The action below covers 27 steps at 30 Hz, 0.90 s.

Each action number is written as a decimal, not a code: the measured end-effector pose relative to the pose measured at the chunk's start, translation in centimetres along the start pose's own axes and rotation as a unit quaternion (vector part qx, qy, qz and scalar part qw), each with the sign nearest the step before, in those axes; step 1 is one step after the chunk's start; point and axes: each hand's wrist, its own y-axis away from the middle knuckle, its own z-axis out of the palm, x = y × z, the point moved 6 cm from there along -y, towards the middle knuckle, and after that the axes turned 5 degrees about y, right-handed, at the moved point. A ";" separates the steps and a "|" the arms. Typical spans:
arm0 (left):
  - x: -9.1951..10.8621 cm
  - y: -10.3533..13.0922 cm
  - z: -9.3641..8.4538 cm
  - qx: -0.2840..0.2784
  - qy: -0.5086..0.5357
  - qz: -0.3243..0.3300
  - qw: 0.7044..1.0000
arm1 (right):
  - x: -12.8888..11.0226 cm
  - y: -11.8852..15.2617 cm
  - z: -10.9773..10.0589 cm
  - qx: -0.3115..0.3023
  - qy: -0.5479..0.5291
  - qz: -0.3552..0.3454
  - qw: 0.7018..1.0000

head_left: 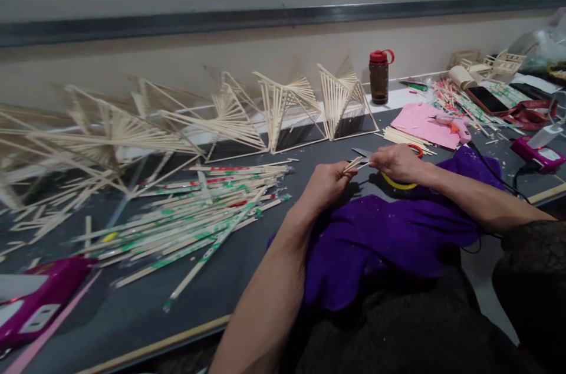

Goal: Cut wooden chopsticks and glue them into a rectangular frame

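Observation:
My left hand [328, 184] is closed on a few thin wooden sticks [352, 165], which look like chopsticks; their ends poke out past the fingers. Close beside it, my right hand [395, 161] pinches the end of a thin stick. A pair of scissors [400, 184] with a yellow and a red-orange handle lies under and behind my right hand, blades pointing left. Purple cloth [375, 244] covers my lap and the table edge below both hands. A bundle of bare sticks [407, 137] lies just beyond the right hand.
Stick frameworks [292, 102] line the wall. Wrapped chopsticks [198, 215] are piled on the left. A red-capped bottle [379, 79] stands at the back. Right of it are pink foam [420, 120], a pink glue gun [460, 126] and a phone [487, 99]. Magenta devices [537, 153] sit at both sides.

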 end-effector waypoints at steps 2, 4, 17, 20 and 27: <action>0.0 -0.1 0.2 0.005 -0.007 -0.009 1.000 | 0.1 -0.1 0.2 0.000 0.004 0.016 1.000; 0.1 -0.1 0.4 0.009 -0.011 -0.013 1.000 | 0.2 -0.1 0.5 0.002 0.010 0.028 1.000; 1.2 0.3 -0.6 0.081 0.065 0.088 0.991 | 1.7 0.4 -0.5 0.165 -0.182 -0.058 0.968; 1.4 0.4 -0.5 0.067 0.085 0.105 0.989 | 2.0 0.7 -0.7 0.155 -0.188 -0.088 0.966; 0.5 0.8 -0.2 -0.055 0.151 0.013 0.987 | 0.8 2.2 -1.3 -0.033 -0.308 -0.139 0.941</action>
